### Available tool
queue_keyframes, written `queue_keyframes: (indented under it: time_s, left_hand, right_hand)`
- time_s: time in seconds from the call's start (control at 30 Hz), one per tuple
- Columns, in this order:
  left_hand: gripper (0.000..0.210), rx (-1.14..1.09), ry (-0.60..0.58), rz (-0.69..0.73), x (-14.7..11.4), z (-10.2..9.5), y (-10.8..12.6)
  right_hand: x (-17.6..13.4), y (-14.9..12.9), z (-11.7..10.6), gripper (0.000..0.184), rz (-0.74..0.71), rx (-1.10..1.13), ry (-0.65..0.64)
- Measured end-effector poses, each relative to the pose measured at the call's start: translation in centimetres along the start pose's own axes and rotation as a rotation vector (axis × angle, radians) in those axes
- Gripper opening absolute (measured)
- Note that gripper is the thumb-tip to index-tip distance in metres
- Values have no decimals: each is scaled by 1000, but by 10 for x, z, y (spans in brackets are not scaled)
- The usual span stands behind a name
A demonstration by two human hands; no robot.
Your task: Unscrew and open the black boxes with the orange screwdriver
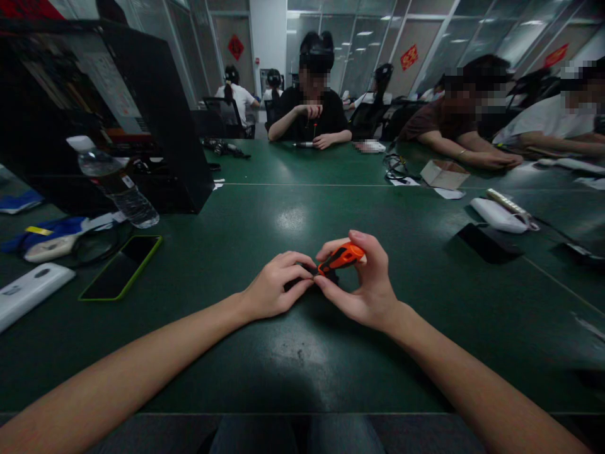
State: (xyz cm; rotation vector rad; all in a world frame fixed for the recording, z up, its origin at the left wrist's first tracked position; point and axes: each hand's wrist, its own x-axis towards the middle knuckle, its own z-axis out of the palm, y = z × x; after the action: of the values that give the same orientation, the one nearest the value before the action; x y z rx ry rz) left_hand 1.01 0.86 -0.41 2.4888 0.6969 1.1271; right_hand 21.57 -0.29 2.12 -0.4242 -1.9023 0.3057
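My right hand (362, 284) curls around an orange-and-black handled tool (347, 255), its thumb and fingers closed on it just above the green table. The tool leans, with its wide orange end up and to the right and its narrow end down toward my left fingertips. Its working end is hidden, so I cannot tell its exact kind. My left hand (278, 284) rests palm down, fingertips pinched together at the tool's lower end. Something small and dark shows between the two hands, too covered to name.
On the left are a black computer case (155, 120), a water bottle (116, 183), a green-edged phone (121, 268) and a white device (33, 293). To the right lie a black object (489, 243), a white device (501, 214) and a small box (444, 174). People sit across the table.
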Motion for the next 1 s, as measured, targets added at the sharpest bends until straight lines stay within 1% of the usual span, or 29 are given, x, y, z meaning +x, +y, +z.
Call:
queue_keyframes:
  time_s: [0.07,0.2,0.3,0.4,0.6,0.8,0.9,1.0]
  left_hand:
    - [11,1,8,13,0,0,0]
    - [9,18,20,26,1,1,-1]
    - [9,18,13,30,1,2,-2]
    - [9,18,8,35,0,2,-3]
    - [10,30,-1,40,2,2,-4]
    - [9,13,6,29,3,1,-1]
    - [8,17,11,35,3,1,0]
    - [8,25,6,39,3,1,-1]
  right_hand:
    - [-2,4,-1,93,-8,-44,22]
    - [-1,6,-2,86,61,-53,55]
    - [2,3,-3,82,124,12,28]
    - [4,1,-3,80,155,62,3]
    - [4,1,-4,77,149,92,-10]
    - [-1,-5,-2,75,161,168,-79]
    - [-3,-7,2,69,196,246,-56]
    - [-3,-10,5,64,263,345,-43]
